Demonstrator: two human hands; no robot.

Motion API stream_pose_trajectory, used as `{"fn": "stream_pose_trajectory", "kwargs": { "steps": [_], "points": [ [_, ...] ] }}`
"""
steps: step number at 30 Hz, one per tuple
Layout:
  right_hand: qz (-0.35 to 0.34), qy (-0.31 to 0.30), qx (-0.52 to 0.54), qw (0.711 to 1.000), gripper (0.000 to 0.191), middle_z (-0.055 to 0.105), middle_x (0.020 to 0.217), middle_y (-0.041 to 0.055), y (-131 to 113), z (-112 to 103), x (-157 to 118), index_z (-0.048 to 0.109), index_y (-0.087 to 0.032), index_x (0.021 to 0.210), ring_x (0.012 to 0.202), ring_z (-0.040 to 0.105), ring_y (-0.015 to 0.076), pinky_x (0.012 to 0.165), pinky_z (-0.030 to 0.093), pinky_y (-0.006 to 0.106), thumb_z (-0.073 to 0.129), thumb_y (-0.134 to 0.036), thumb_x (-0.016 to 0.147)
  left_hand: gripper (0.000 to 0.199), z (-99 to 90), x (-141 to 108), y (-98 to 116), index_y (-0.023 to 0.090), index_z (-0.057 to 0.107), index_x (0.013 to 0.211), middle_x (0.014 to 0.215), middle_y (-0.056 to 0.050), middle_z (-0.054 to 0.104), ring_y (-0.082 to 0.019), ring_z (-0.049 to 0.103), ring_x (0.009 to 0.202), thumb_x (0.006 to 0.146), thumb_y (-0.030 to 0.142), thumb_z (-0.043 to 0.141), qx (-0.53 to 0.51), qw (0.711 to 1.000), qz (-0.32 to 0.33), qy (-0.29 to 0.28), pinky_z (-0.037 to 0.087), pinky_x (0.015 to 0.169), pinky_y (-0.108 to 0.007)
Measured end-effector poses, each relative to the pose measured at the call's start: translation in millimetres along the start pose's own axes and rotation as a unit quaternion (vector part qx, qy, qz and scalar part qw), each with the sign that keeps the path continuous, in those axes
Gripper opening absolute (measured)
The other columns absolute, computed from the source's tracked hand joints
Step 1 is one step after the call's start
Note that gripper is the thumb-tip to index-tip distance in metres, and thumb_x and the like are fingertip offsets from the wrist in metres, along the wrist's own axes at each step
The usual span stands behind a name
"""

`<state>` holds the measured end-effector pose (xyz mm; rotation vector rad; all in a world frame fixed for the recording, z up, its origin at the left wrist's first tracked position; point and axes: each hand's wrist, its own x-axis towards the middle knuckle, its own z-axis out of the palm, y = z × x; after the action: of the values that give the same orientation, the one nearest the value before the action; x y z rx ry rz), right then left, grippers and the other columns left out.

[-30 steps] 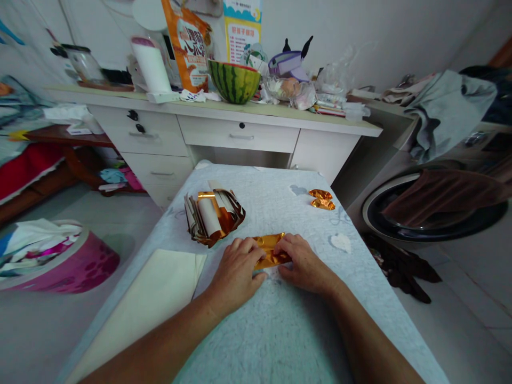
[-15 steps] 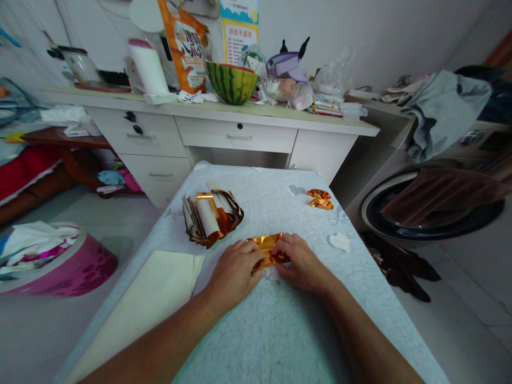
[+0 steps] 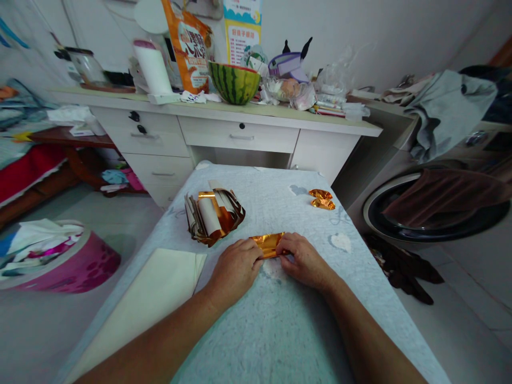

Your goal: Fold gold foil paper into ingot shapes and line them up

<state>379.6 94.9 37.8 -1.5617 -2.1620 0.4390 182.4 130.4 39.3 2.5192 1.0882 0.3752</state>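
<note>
A strip of shiny gold foil paper [image 3: 268,244] lies across the middle of the cloth-covered table [image 3: 272,192]. My left hand [image 3: 239,262] pinches its left end, and my right hand [image 3: 303,260] grips the right end, fingers bent over the edge. Beyond my left hand sits a bundle of foil-backed paper sheets [image 3: 210,213], curled and stacked. Two folded gold foil pieces [image 3: 321,199] rest near the table's far right corner. My fingertips partly cover both foil ends.
Folded pale paper [image 3: 160,288] lies under and beside my left forearm. Behind the table, a white counter [image 3: 236,114] holds a cut watermelon [image 3: 234,82]. A pink bin [image 3: 92,261] stands left, a washing machine [image 3: 372,176] right.
The foil between my hands now looks narrower and flatter, its near edge folded up. My fingers have shifted slightly along it. The view has moved a little.
</note>
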Motion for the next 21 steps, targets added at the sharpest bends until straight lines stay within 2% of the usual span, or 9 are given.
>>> {"fn": "stream_pose_trajectory", "kwargs": {
  "steps": [3, 9, 13, 21],
  "points": [
    [0.015, 0.003, 0.006, 1.000, 0.015, 0.058, 0.081, 0.0015, 2.1, -1.1, -0.3, 0.060, -0.017, 0.076, 0.082, 0.051, 0.0155, 0.078, 0.037, 0.027, 0.054, -0.004, 0.073, 0.017, 0.0, 0.7, -0.9, 0.021, 0.066, 0.084, 0.090, -0.004, 0.062, -0.020, 0.056, 0.091, 0.089, 0.023, 0.050, 0.010, 1.000, -0.012, -0.003, 0.043, 0.082, -0.032],
    [0.067, -0.012, 0.002, 0.998, 0.014, 0.060, 0.083, 0.0029, 6.3, -7.0, -0.4, 0.064, -0.017, 0.081, 0.081, 0.052, 0.0154, 0.077, 0.037, 0.027, 0.052, -0.016, 0.087, 0.026, 0.9, 2.4, -0.5, 0.019, 0.063, 0.086, 0.094, -0.006, 0.064, -0.020, 0.057, 0.090, 0.093, 0.020, 0.038, 0.047, 0.998, -0.039, -0.012, 0.042, 0.079, -0.033],
    [0.089, -0.010, -0.011, 0.996, 0.015, 0.062, 0.083, 0.0031, 7.3, -6.1, 0.9, 0.064, -0.017, 0.084, 0.081, 0.053, 0.0154, 0.076, 0.036, 0.027, 0.050, -0.020, 0.090, 0.024, 1.9, 3.0, -1.3, 0.019, 0.062, 0.089, 0.097, -0.007, 0.065, -0.021, 0.058, 0.092, 0.093, 0.021, 0.038, 0.051, 0.997, -0.054, -0.017, 0.041, 0.080, -0.034],
    [0.128, 0.003, -0.045, 0.991, 0.015, 0.059, 0.077, 0.0022, 4.9, -1.3, 2.0, 0.060, -0.017, 0.076, 0.076, 0.051, 0.0149, 0.072, 0.033, 0.026, 0.053, -0.022, 0.088, 0.019, 4.3, 3.2, -5.5, 0.019, 0.058, 0.083, 0.090, -0.005, 0.066, -0.021, 0.059, 0.086, 0.092, 0.027, 0.043, 0.076, 0.994, -0.074, 0.009, 0.041, 0.077, -0.033]
  ]
}}
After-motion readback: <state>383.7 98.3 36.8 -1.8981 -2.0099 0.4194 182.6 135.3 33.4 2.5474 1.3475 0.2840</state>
